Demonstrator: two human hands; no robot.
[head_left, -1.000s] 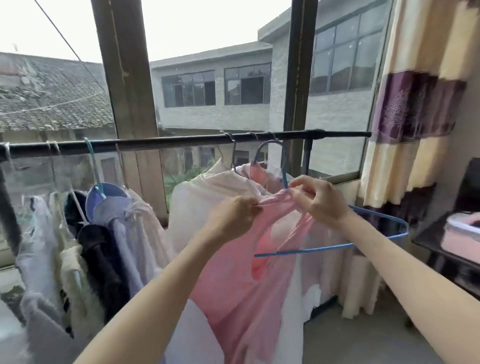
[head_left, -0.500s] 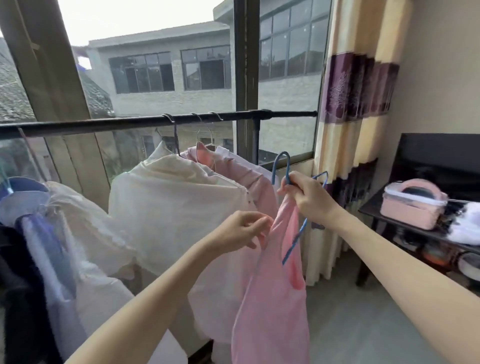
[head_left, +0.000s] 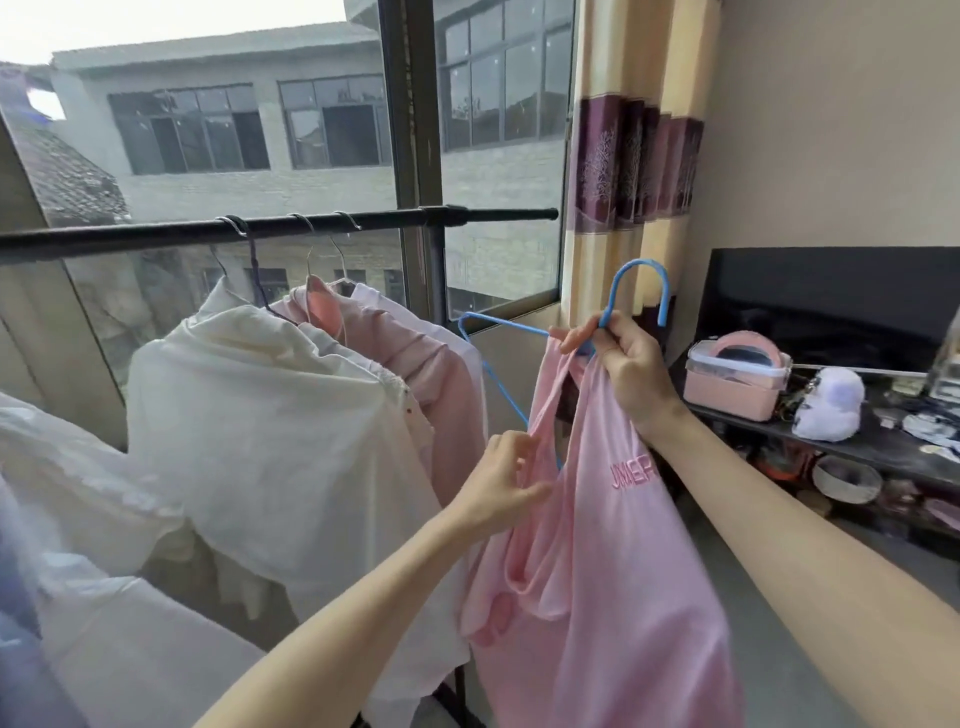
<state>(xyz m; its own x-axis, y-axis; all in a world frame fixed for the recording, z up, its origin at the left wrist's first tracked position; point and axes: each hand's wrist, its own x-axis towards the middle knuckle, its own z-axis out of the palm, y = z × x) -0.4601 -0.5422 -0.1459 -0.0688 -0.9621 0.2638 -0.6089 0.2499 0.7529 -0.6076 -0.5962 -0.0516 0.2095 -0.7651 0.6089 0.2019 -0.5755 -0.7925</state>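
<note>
Our right hand (head_left: 631, 374) grips the hanger (head_left: 641, 265) by its neck, right of the rail (head_left: 311, 228), while our left hand (head_left: 501, 480) pinches the pink top (head_left: 613, 571), whose strap could slide off the tilted wire if we let go early.

Daylit window (head_left: 498, 104), striped curtain (head_left: 634, 156), dark shelf (head_left: 831, 441)

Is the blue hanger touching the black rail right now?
Apart. Head view shows the blue hanger gripped by the right hand, its hook clear of the black rail.
</note>
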